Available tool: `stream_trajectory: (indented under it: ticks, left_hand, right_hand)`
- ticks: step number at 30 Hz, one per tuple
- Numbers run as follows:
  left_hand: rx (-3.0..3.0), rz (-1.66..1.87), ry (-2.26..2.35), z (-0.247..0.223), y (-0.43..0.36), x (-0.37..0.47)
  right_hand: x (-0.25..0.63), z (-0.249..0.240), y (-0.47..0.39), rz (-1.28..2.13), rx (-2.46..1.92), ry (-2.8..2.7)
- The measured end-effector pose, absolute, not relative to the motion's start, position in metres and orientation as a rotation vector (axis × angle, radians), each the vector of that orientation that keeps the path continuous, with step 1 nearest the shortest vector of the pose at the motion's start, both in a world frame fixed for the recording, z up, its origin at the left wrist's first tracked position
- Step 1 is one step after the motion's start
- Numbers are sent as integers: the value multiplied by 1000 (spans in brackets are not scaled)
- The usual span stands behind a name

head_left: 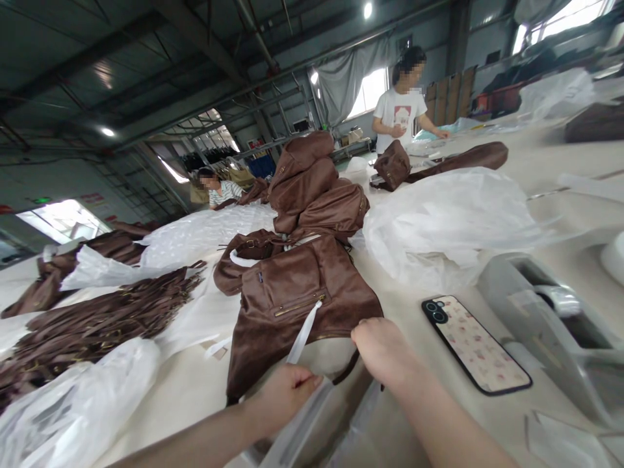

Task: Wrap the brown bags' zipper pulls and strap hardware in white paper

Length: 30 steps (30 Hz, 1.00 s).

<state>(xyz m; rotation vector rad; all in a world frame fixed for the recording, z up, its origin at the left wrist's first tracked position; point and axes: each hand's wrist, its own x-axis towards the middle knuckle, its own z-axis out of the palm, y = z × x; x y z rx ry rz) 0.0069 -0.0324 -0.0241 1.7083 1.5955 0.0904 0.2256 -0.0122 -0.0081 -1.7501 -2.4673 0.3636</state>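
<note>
Head view: left hand [285, 391] is pinching translucent white plastic [307, 416] before the brown leather-look bag [287, 283], right hand [381, 346] is gripping the bag's edge; overpulling could be tearing plastic.

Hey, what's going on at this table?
A person has both hands on a job with a brown bag lying on the table. The right hand grips the bag's edge; the left hand appears to hold a translucent strip. More brown bags are piled behind, and a phone lies to the right. Two other people are farther back.
</note>
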Motion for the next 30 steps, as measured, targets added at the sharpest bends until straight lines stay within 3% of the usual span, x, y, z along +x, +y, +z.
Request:
stream_trajectory:
  ticks: [16, 30]
  left_hand:
    - [1742, 243, 1467, -30, -10, 33]
    - [1964, 153, 1513, -30, 14, 78]
  right_hand:
    - [243, -17, -8, 461, -1538, -2294]
    - [253, -9, -20, 474, -1559, -2284]
